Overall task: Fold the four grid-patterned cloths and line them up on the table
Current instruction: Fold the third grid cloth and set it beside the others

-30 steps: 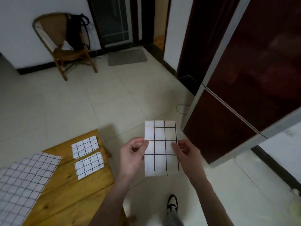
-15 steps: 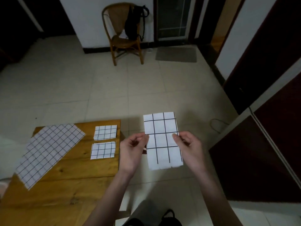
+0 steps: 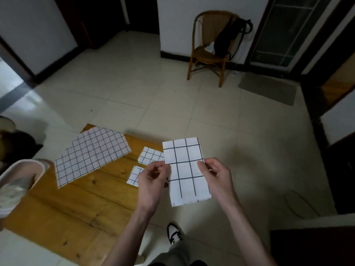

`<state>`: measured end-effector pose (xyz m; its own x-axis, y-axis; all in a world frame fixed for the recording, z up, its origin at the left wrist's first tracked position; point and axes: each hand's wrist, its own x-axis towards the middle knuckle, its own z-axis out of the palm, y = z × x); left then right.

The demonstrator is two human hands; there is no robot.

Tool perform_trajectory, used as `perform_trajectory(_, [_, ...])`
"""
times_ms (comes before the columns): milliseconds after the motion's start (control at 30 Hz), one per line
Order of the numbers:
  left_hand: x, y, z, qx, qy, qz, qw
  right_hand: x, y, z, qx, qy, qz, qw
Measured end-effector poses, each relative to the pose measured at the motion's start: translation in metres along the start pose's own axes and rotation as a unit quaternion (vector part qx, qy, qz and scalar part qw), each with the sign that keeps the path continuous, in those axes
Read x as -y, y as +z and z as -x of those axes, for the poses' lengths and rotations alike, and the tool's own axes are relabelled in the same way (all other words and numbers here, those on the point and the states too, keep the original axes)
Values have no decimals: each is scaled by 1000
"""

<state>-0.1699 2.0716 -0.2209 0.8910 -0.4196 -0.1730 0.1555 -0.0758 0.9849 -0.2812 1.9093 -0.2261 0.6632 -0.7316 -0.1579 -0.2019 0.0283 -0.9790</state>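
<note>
I hold a folded white cloth with a black grid (image 3: 185, 170) upright in the air, past the right end of the wooden table (image 3: 76, 204). My left hand (image 3: 152, 178) pinches its left edge and my right hand (image 3: 216, 176) pinches its right edge. Two small folded grid cloths lie on the table near its right end: one (image 3: 150, 155) farther from me, the other (image 3: 134, 176) nearer and partly hidden by my left hand. A large unfolded grid cloth (image 3: 92, 153) lies spread over the table's far left part.
A wooden chair (image 3: 209, 48) with a black bag on it stands by the far wall, with a grey doormat (image 3: 268, 89) to its right. A pale object (image 3: 17, 181) sits at the table's left edge. My shoe (image 3: 173, 233) is on the tiled floor below.
The view has swung left, so the table and its cloths now sit more to the centre. Both hands keep the same pinch on the folded cloth.
</note>
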Motion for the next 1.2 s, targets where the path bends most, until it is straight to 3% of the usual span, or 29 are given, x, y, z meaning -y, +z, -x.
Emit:
perform_trajectory(633, [1,-54,-84,-231,-27,47,971,27,123,-136,215,-16,93,972])
perform_trajectory(1000, [27,-80,-96,-378,-70,33,923,20,190,-184,414,-19,148,898])
perform_trajectory(1200, [39,-81,-91,-452,-104,28,886,-1,218,-191,470,-14,175,865])
